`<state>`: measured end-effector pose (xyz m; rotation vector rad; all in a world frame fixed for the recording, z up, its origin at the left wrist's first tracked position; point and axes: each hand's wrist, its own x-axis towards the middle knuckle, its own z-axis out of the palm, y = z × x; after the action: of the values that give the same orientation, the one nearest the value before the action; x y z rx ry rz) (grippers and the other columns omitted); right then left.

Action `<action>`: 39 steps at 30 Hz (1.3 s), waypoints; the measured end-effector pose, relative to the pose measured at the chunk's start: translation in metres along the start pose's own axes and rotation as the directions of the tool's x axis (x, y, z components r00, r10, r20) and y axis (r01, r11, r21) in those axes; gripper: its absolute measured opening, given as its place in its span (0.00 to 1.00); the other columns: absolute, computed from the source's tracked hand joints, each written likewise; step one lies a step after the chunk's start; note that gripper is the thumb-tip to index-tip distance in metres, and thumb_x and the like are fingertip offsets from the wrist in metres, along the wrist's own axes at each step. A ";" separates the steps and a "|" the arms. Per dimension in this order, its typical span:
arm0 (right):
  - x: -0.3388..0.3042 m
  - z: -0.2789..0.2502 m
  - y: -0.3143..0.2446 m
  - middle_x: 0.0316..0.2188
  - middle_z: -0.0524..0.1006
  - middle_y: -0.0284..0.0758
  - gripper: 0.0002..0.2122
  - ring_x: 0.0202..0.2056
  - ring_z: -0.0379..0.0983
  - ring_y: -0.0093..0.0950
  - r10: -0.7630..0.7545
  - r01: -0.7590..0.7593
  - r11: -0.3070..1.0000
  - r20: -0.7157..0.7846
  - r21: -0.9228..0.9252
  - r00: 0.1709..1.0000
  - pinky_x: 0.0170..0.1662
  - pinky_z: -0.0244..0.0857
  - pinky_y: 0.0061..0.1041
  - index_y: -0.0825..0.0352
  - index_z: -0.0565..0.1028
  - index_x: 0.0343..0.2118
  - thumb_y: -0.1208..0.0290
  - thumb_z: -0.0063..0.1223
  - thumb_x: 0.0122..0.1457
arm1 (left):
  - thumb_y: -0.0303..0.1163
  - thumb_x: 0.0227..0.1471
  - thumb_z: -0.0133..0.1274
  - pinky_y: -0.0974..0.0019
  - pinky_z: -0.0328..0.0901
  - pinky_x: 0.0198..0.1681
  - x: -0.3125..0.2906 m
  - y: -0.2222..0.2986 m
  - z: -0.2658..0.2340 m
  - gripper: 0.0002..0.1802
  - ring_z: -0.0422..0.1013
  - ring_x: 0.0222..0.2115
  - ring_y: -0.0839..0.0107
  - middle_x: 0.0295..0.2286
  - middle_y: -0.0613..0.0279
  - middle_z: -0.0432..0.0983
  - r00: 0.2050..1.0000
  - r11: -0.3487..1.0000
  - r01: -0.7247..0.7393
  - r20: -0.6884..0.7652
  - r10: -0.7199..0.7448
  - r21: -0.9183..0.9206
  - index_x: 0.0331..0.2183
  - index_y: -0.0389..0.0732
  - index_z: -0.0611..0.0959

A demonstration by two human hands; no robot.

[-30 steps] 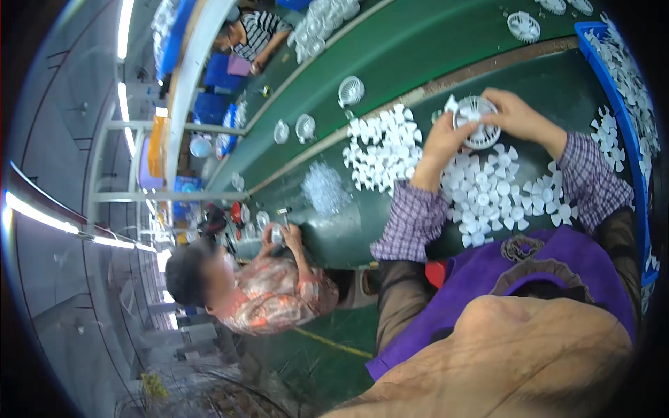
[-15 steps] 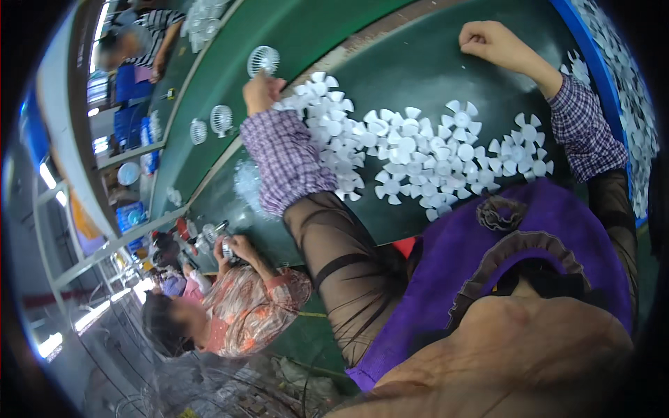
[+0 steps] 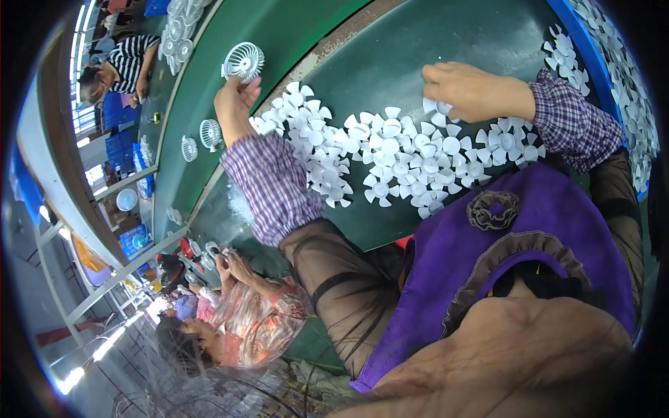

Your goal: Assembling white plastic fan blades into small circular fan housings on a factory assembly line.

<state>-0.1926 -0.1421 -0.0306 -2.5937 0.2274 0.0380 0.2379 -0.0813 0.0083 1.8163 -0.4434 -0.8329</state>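
The left hand (image 3: 237, 104) is at the lower rim of a white housing (image 3: 244, 61) on the green belt (image 3: 300, 35), beyond the far edge of the tabletop (image 3: 390, 66). Its fingers are partly curled; whether they grasp the housing or only touch it cannot be told.

The right hand (image 3: 474, 92) is palm down over the tabletop, fingers bent onto a white blade (image 3: 438, 107). Whether the blade is clamped cannot be told.

The blade pile (image 3: 420, 141) extends from the far edge to the near edge. A smaller blade group (image 3: 566, 59) lies at the right edge, beside a blue crate (image 3: 591, 59) filled with blades.

Obstructions: a worn rail (image 3: 348, 33) separates tabletop and belt. The left sleeve (image 3: 272, 182) crosses the tabletop, partly covering a heap of clear pieces (image 3: 239, 202).

Two more housings (image 3: 210, 134) stand on the belt, left of the left hand. A co-worker (image 3: 261, 324) in a patterned shirt is at the tabletop's left end.
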 end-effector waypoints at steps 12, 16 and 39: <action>-0.055 0.013 0.028 0.33 0.67 0.37 0.06 0.36 0.66 0.32 -0.256 0.113 0.915 -0.339 -0.387 0.905 0.40 0.60 0.30 0.70 0.73 0.29 0.78 0.50 0.45 | 0.20 0.44 0.47 0.63 0.77 0.28 -0.161 -0.045 0.023 0.26 0.72 0.43 0.49 0.43 0.45 0.72 0.937 0.811 0.053 0.310 0.160 -0.582 0.50 0.31 0.68; -0.054 -0.005 0.024 0.31 0.69 0.36 0.07 0.38 0.66 0.33 -0.072 -0.044 0.962 -0.407 -0.269 0.911 0.41 0.60 0.31 0.67 0.76 0.28 0.79 0.53 0.43 | 0.27 0.52 0.51 0.60 0.78 0.29 -0.189 -0.054 0.049 0.19 0.76 0.38 0.57 0.39 0.49 0.75 0.914 0.814 0.063 0.360 0.185 -0.577 0.46 0.32 0.71; 0.029 -0.016 -0.037 0.33 0.70 0.39 0.16 0.37 0.66 0.37 -0.228 0.166 0.974 -0.671 -0.155 0.705 0.41 0.64 0.33 0.70 0.71 0.37 0.75 0.58 0.43 | 0.21 0.50 0.52 0.76 0.67 0.35 -0.216 -0.056 0.149 0.21 0.71 0.34 0.78 0.37 0.64 0.74 0.888 0.941 -0.140 0.382 0.257 -0.307 0.48 0.33 0.70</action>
<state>-0.1583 -0.1236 -0.0001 -2.5806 0.2051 -1.0367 -0.0228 -0.0193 -0.0032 1.3087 -0.7408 -1.0830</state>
